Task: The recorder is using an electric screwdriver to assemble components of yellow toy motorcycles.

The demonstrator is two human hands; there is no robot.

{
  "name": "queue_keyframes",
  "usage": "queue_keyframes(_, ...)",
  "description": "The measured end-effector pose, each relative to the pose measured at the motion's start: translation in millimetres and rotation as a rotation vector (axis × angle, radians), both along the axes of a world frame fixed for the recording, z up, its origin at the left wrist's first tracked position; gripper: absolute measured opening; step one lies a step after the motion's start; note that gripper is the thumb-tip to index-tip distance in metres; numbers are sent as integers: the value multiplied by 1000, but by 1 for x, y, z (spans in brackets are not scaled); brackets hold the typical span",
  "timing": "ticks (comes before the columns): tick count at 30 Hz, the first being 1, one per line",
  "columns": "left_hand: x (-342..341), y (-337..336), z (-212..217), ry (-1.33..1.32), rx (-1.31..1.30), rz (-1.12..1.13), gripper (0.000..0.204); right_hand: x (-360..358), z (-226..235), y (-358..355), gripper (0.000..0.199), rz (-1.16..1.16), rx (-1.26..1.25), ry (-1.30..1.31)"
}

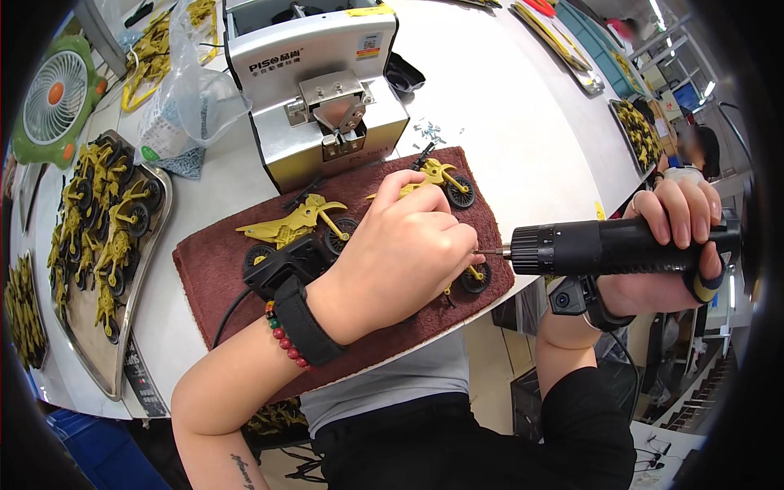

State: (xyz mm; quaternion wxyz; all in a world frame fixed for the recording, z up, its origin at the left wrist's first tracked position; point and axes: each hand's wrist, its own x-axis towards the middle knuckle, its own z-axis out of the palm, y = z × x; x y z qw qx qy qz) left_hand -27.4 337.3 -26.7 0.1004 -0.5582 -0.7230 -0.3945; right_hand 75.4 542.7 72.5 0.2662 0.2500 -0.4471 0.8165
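My right hand (682, 208) grips a black electric screwdriver (596, 247), held sideways with its bit pointing left. The bit's tip reaches the fingertips of my left hand (412, 245), which is closed; whatever it pinches is hidden behind the fingers. Under and beside that hand, a yellow toy motorcycle with a black wheel (474, 278) shows only in part. To its left lies another yellow toy motorcycle (286, 226) with black wheels. A further toy motorcycle (439, 173) lies beyond my fingers. All of them rest on a brown cloth mat (214, 269).
Behind the mat stands a silver screw-feeding machine (322, 73), with loose screws (428, 131) beside it. A metal tray (155, 269) of toy motorcycles is at left. Beyond it are a clear plastic bag (192, 106) and a green fan (57, 102). A person (702, 151) sits at far right.
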Motion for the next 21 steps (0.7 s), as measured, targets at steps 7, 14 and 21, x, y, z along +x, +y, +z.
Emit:
queue_keyframes(7,2,0,1,-20,10,8,13,4,0,-2,31,-33,-40,-3)
queue_keyframes(14,2,0,-1,-5,2,20,16,4,-2,-4,31,-11,15,-20)
queue_keyframes(21,1,0,-2,7,31,32,16,7,-4,-14,30,-24,-3,9)
